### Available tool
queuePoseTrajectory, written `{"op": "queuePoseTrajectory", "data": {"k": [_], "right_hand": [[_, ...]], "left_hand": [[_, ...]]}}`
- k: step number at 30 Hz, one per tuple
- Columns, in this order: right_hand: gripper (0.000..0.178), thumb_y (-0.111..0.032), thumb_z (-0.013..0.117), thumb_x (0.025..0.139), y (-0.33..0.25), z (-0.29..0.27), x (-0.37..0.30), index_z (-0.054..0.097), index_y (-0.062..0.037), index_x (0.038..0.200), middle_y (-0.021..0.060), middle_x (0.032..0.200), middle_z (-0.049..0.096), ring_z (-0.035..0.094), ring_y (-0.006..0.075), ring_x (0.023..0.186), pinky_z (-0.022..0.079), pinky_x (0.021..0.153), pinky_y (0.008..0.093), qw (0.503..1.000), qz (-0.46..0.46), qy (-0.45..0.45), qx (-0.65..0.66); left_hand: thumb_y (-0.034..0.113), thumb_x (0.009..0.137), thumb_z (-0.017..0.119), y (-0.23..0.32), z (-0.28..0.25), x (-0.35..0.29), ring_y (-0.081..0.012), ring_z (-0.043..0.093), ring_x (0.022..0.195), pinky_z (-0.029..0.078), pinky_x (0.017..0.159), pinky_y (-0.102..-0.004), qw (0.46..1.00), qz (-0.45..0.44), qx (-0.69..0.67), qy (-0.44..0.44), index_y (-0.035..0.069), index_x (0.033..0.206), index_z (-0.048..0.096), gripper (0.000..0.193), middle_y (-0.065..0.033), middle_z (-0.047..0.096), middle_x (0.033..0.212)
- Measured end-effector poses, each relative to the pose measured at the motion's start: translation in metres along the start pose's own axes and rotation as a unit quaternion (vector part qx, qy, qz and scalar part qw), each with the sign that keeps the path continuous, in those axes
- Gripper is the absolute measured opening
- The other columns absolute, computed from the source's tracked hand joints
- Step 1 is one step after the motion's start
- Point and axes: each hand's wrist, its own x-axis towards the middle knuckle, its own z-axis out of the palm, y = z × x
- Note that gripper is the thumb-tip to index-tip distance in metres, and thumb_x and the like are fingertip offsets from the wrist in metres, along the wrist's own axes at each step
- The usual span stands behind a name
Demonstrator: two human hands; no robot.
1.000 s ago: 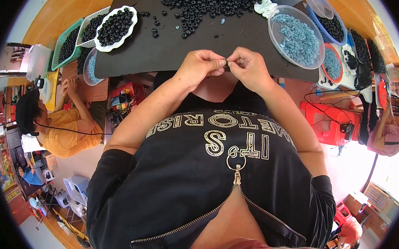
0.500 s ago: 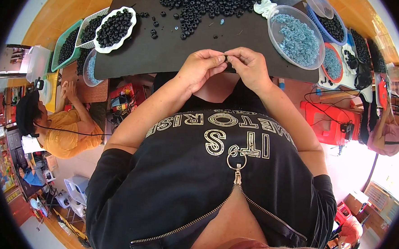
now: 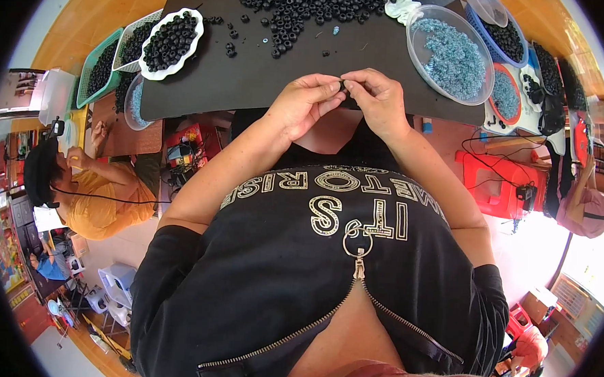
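Note:
My left hand (image 3: 305,105) and my right hand (image 3: 380,104) meet just above the near edge of the dark table (image 3: 253,83). Thumb and fingertips of each are pinched together around a small dark piece (image 3: 342,85), mostly hidden; I cannot make out its exact kind. Beyond my hands lies a heap of black ring-like beads (image 3: 305,4), with a few strays around it. To the right, nearest my right hand, sits a round clear tub (image 3: 486,82) of small pale-blue translucent pieces (image 3: 452,60). On the left a white scalloped dish (image 3: 198,40) holds more black beads.
Green (image 3: 83,94) and white baskets of black beads stand at far left. A blue basket (image 3: 520,62) of beads and a red-rimmed bowl (image 3: 517,104) of blue pieces are at right. A person in orange (image 3: 103,202) sits at left; a red stool (image 3: 496,188) stands at right.
My fingertips have shifted slightly around the small dark piece, still pinched together. The person in orange has parted their hands and raised one toward the face.

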Motion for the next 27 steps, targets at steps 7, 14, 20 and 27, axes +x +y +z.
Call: {"op": "queuePoseTrajectory", "data": {"k": [7, 14, 20, 27], "right_hand": [[0.011, 0.002, 0.056, 0.083, -0.002, 0.0, 0.001, 0.063, 0.0014, 0.091, 0.0022, 0.079, 0.06, 0.056, 0.0066, 0.073, 0.046, 0.065, 0.0192, 0.999, 0.027, 0.003, 0.028], [0.01, -0.003, 0.058, 0.083, 0.0, 0.0, 0.0, 0.062, 0.0, 0.091, 0.0009, 0.075, 0.059, 0.05, 0.004, 0.063, 0.038, 0.053, 0.0168, 0.988, 0.077, -0.002, 0.132], [0.009, -0.003, 0.057, 0.083, 0.002, -0.001, 0.0, 0.062, 0.0004, 0.091, 0.0, 0.072, 0.057, 0.045, 0.0043, 0.059, 0.035, 0.051, 0.0177, 0.972, 0.124, -0.009, 0.201], [0.008, -0.002, 0.055, 0.084, 0.007, 0.001, -0.001, 0.061, 0.0002, 0.09, 0.0001, 0.072, 0.056, 0.042, 0.0045, 0.057, 0.034, 0.051, 0.0179, 0.957, 0.13, -0.011, 0.261]], "left_hand": [[0.006, 0.085, 0.056, 0.003, 0.002, 0.001, -0.0152, 0.061, 0.082, 0.052, 0.075, -0.0223, 1.0, 0.003, 0.01, -0.001, -0.002, 0.094, 0.058, 0.012, -0.0085, 0.061, 0.089], [0.007, 0.085, 0.057, -0.001, -0.003, 0.003, -0.0146, 0.061, 0.081, 0.052, 0.075, -0.0225, 1.0, -0.005, 0.008, -0.005, -0.002, 0.096, 0.058, 0.014, -0.0084, 0.062, 0.088], [0.007, 0.085, 0.057, -0.002, -0.003, 0.003, -0.0143, 0.061, 0.081, 0.052, 0.074, -0.0222, 1.0, 0.002, 0.007, -0.005, -0.002, 0.095, 0.058, 0.013, -0.0083, 0.062, 0.088], [0.007, 0.085, 0.057, 0.0, -0.003, 0.003, -0.013, 0.062, 0.078, 0.053, 0.071, -0.0212, 1.0, 0.0, 0.02, -0.018, -0.001, 0.095, 0.059, 0.013, -0.0075, 0.062, 0.087]]}}
